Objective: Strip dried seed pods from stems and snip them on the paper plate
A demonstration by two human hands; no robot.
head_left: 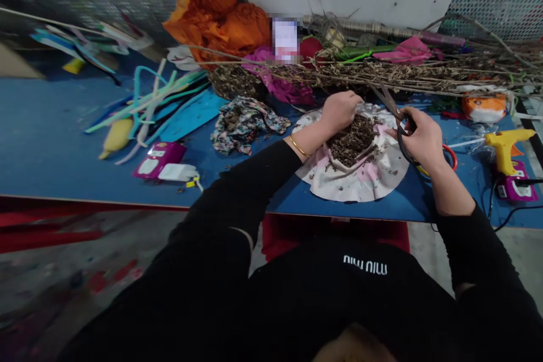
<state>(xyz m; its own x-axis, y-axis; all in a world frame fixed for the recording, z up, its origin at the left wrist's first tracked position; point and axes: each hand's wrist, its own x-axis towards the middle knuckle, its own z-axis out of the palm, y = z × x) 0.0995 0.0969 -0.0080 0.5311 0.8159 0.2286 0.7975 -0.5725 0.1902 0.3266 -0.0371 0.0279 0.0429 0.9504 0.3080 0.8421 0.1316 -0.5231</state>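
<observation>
My right hand (419,138) is closed round the black handles of a pair of scissors (392,110), whose blades point up and left toward a long bundle of dried twigs (382,73). My left hand (339,110) is curled shut at the far edge of a white and pink paper sheet (365,181); what it grips is hidden. A heap of brown dried bits (354,141) lies on that sheet between my hands. A gold bangle sits on my left wrist.
The blue table (51,141) carries a yellow glue gun (507,147) at the right, patterned fabric (244,121), pipe cleaners (148,102), a purple packet (159,159), orange paper (216,14) and pink paper (407,50) at the back. A red roll (448,157) lies behind my right wrist.
</observation>
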